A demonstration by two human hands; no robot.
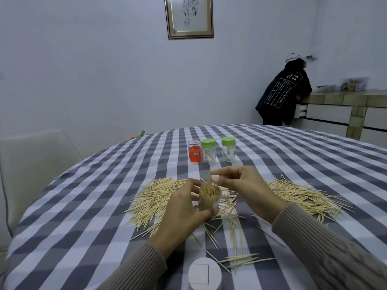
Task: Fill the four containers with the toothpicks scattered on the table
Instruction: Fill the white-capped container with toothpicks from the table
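My left hand (181, 208) grips a clear container (209, 198) that stands upright on the table, packed with toothpicks. My right hand (240, 183) hovers just above and right of its mouth, thumb and forefinger close to a few toothpicks that stick up out of it; whether they pinch one I cannot tell. Loose toothpicks (297, 194) lie scattered in heaps on both sides of the container and in front of it. Farther back stand an orange container (194, 151) and two clear containers with green lids (208, 151) (228, 149), each holding a few toothpicks.
A white round lid (204, 274) lies near the table's front edge. The round table has a grey-and-white checked cloth (104, 206). A pale chair (35, 162) stands at the left. A person in a dark jacket (284, 95) leans on a counter at the back right.
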